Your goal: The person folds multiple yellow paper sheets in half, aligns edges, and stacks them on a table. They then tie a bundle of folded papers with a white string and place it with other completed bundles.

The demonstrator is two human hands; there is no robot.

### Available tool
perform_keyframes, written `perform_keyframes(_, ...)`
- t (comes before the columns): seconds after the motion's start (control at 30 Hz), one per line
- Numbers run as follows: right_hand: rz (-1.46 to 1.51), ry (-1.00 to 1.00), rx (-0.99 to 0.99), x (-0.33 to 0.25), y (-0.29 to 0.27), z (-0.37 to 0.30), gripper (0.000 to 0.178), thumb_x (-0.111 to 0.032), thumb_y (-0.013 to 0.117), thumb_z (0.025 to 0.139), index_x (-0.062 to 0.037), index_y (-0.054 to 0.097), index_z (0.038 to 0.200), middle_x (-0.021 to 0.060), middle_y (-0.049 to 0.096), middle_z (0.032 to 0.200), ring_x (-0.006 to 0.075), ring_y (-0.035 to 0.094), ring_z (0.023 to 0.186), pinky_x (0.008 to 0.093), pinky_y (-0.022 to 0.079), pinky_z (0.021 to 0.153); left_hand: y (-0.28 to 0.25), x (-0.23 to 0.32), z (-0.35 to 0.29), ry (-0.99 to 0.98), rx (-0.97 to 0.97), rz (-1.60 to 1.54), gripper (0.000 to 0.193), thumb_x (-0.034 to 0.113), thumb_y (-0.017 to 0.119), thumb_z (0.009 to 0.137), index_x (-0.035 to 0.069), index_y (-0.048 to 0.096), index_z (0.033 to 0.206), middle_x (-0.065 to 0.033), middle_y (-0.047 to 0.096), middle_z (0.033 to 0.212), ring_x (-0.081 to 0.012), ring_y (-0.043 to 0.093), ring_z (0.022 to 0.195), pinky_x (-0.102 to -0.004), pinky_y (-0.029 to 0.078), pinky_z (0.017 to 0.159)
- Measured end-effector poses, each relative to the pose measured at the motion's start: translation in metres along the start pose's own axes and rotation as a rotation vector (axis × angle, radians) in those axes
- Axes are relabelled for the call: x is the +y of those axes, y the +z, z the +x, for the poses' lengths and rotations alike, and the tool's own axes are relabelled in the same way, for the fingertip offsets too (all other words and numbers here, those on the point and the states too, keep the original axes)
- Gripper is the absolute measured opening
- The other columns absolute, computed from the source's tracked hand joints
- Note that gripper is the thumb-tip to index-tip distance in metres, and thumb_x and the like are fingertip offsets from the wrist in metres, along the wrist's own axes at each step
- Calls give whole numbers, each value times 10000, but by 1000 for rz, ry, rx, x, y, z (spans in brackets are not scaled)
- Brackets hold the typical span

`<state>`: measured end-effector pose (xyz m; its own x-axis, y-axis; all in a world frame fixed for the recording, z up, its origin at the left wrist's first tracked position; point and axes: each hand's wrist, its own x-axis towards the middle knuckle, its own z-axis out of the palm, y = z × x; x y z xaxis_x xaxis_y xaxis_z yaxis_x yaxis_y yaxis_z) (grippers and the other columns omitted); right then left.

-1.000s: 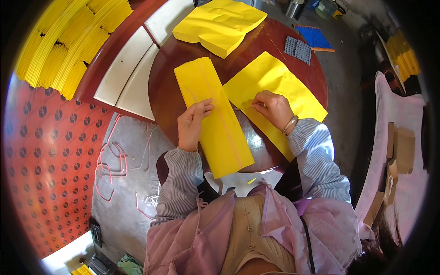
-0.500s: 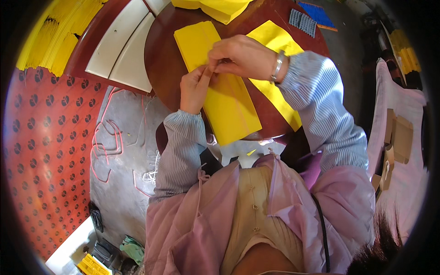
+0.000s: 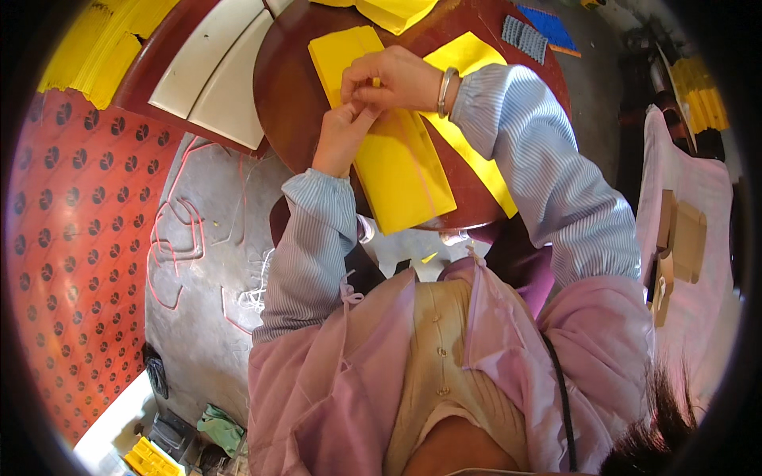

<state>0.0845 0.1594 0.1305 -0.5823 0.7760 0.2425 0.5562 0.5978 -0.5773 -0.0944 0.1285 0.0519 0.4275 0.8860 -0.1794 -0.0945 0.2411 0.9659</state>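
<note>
A long folded yellow sheet (image 3: 405, 174) with a faint pink line lies on the round dark red table (image 3: 286, 103), its near end over the edge. Above its left side, my left hand (image 3: 343, 135) is closed, thumb and fingertips pinched together. My right hand (image 3: 394, 78) meets it from the right, fingers curled, a bracelet on its wrist. The fingertips of both hands touch or nearly touch. Whatever they pinch is too small or hidden to make out. A second yellow piece (image 3: 484, 155) lies to the right, partly under my right forearm.
More yellow material (image 3: 397, 14) lies at the table's far edge. A grey textured pad (image 3: 524, 40) sits at the far right, by a blue mat (image 3: 556, 32). Pale panels (image 3: 210, 59) stand at the left. Red cord (image 3: 190, 230) lies on the floor, and an opened cardboard box (image 3: 684, 238) rests at the right.
Both hands have shifted slightly up and left in the picture, and the whole view has moved a little. The right hand's fingers are more curled, still close to the left fingertips.
</note>
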Motion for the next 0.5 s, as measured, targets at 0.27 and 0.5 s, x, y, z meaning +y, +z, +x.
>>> perform_keyframes(0.27, -47, 65, 329, -8, 4, -41, 261, -155, 768, 902, -87, 776, 1154, 142, 768, 994, 352, 739, 921, 408, 588, 872, 4, -3, -4, 200, 45, 162, 264, 172, 631, 1067, -52, 767, 1038, -91, 775, 1010, -166, 706, 888, -293, 553, 828)
perform_keyframes(0.5, -81, 175, 330, 5, -1, -66, 101, -65, 767, 926, -6, 786, 1005, 152, 763, 929, 299, 745, 818, 363, 597, 748, 4, 9, -15, 252, 58, 359, 310, 169, 622, 1068, -55, 706, 871, -132, 785, 1149, -201, 699, 1031, -309, 537, 942)
